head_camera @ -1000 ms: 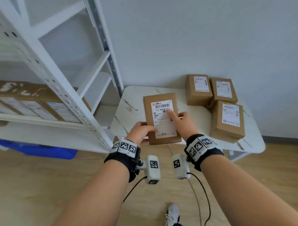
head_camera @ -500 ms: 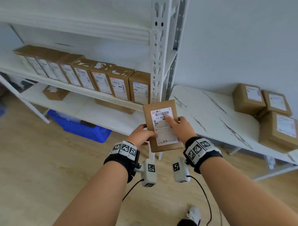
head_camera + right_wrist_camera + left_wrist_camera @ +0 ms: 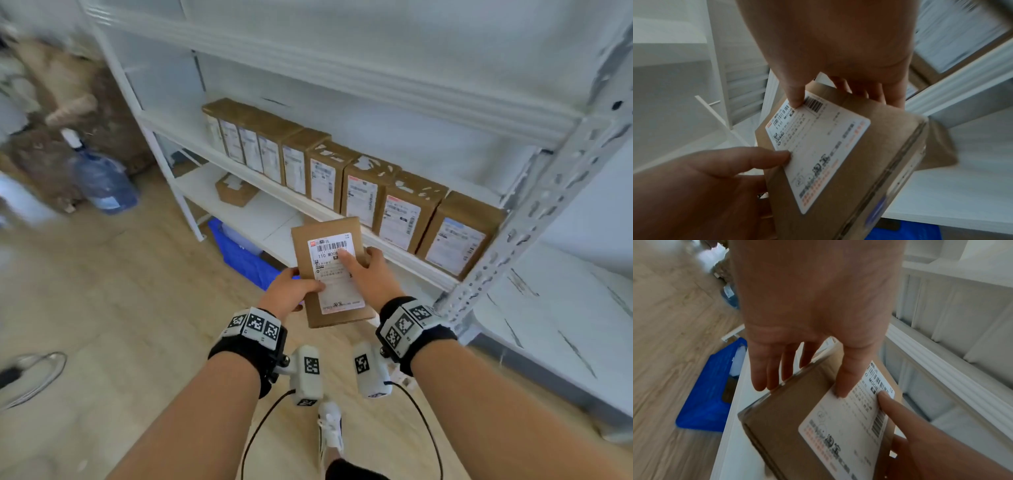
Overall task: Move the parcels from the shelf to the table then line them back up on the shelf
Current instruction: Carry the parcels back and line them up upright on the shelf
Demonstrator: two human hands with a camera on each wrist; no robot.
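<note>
Both hands hold one brown cardboard parcel (image 3: 332, 274) with a white shipping label, in front of the white metal shelf (image 3: 404, 255). My left hand (image 3: 291, 291) grips its left edge, thumb on the label and fingers underneath (image 3: 766, 376). My right hand (image 3: 368, 274) grips the right edge, thumb pressed near the barcode (image 3: 795, 99). The parcel (image 3: 838, 162) is tilted, label facing up. A row of several like parcels (image 3: 325, 171) stands upright on the middle shelf board, labels facing out; the row ends at the right upright post.
The grey perforated shelf post (image 3: 534, 212) stands right of the row, with the white marble table (image 3: 565, 308) beyond it. A lone small box (image 3: 234, 190) lies on the lower shelf, a blue crate (image 3: 246, 260) under it. A water jug (image 3: 102, 178) stands on the wood floor at left.
I have turned left from the table to the shelf, carrying the parcel in both hands. The shelf row is now straight ahead and the table has slid to the right edge.
</note>
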